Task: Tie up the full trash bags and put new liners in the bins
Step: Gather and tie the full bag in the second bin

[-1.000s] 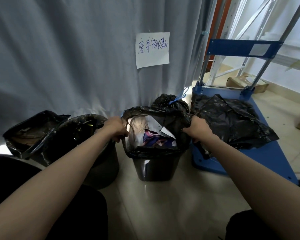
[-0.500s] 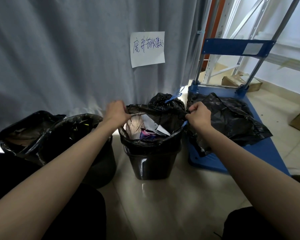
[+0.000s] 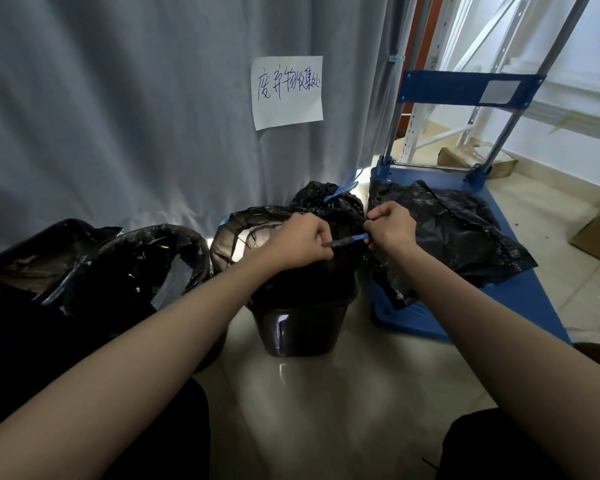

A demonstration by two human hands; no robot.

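Both hands have come together over the middle bin [image 3: 302,327], the left hand [image 3: 300,241] gripping the gathered bag rim [image 3: 257,216] and the right hand [image 3: 392,227] pinching the blue drawstring [image 3: 360,238], so the tying is beginning.

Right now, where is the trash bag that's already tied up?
In the head view, the tied bag sits just behind the middle bin, against the grey curtain, left of the blue cart.

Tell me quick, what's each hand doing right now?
Left hand: closed, gripping the gathered rim of the trash bag.
Right hand: closed, pinching the bag's blue drawstring.
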